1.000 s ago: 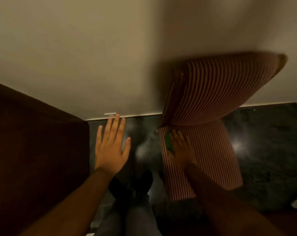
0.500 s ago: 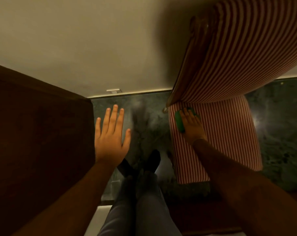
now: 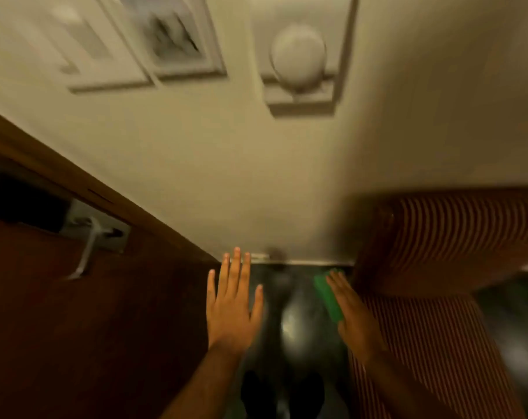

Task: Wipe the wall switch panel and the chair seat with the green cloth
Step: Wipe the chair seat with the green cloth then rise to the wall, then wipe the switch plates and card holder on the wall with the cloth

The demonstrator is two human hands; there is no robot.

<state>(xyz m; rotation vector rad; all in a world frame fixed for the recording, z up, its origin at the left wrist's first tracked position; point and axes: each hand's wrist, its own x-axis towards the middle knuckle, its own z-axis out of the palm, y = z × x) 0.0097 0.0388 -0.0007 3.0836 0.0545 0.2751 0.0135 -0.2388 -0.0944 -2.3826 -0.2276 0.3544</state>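
The green cloth [image 3: 327, 294] shows under the fingers of my right hand [image 3: 352, 313], which holds it at the left edge of the striped chair seat [image 3: 423, 343]. The chair's striped backrest [image 3: 456, 237] rises just right of that hand. My left hand [image 3: 234, 303] hovers flat with fingers spread over the dark floor, holding nothing. High on the cream wall sit blurred white switch panels [image 3: 178, 43] and a panel with a round knob [image 3: 299, 58].
A dark wooden door [image 3: 90, 328] with a metal lever handle [image 3: 90, 246] fills the left side. The dark glossy floor [image 3: 293, 325] runs between door and chair. My feet [image 3: 282, 391] show at the bottom.
The view has tilted up, bringing the wall panels and door handle into sight. My right hand with the cloth has slid to the seat's left edge. My left hand stays spread.
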